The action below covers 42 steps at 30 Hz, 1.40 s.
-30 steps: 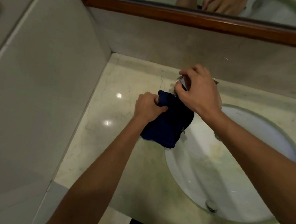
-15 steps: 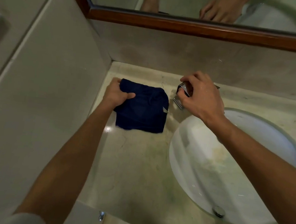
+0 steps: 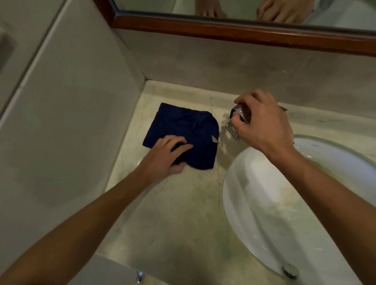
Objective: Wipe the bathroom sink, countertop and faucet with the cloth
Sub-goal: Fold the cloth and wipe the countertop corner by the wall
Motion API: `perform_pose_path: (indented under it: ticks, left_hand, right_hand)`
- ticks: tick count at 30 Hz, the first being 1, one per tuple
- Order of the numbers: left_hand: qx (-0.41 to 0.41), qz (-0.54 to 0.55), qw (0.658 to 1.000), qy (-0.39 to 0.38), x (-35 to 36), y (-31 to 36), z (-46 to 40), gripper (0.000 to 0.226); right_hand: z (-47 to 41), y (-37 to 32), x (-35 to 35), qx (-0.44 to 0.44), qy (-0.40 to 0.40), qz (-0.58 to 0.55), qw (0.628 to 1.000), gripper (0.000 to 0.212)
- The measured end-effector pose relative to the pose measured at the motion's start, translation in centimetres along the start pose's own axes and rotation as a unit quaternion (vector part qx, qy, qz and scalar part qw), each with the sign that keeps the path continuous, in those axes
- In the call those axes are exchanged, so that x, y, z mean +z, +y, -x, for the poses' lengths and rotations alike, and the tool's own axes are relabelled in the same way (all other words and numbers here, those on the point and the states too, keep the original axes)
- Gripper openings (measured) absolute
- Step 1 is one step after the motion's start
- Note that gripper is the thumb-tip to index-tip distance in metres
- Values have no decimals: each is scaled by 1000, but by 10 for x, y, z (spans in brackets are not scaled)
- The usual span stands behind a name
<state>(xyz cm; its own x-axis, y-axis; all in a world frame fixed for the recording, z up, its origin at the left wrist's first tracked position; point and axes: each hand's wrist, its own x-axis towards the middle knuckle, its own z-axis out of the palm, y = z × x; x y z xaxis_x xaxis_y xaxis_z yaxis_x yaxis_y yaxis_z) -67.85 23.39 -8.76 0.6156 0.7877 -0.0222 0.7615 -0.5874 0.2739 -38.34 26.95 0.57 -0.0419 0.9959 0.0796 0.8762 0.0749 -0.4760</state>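
The marble bench (image 3: 174, 221) fills the corner between the tiled side wall (image 3: 58, 118) and the back wall beneath the wood-framed mirror (image 3: 239, 31). The round white sink (image 3: 278, 220) is set into the bench on the right, its metal drain (image 3: 290, 270) near the front edge. The dark blue cloth (image 3: 183, 128) lies spread on the bench left of the sink, just beside the faucet (image 3: 236, 119), with a small pale tag at its right edge. The left hand (image 3: 165, 156) rests on the cloth's near edge, fingers stretched forward over the fabric and thumb at the hem. The right hand (image 3: 262, 126) covers the chrome faucet behind the sink, fingers curled around its top.
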Motion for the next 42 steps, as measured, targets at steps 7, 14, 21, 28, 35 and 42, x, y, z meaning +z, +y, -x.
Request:
perform_pose_path:
  ticks: [7,14,21,28,35,42]
  left_hand:
    - [-35,39,987,-152,-70,-3,-67,31]
    - [-140,-17,990,-1,-108,-20,-130,47]
    - [-106,-24,990,89,3,6,-55,54]
    - [-120,-59,980,145,15,-4,-135,45]
    - [-81,-79,980,166,9,-11,-153,50]
    - [-51,-45,977,203,14,-7,-177,36]
  right_hand:
    - [0,-1,-1,1,-3,1,1000,39]
    - [0,-2,-4,-1,-17,6,1000,41]
    - [0,-1,1,-10,9,0,1000,36]
    - [-1,1,3,-13,1,2,1000,38]
    - [-1,2,5,-14,0,14,1000,38]
    - [0,2,5,-22,5,17,1000,39]
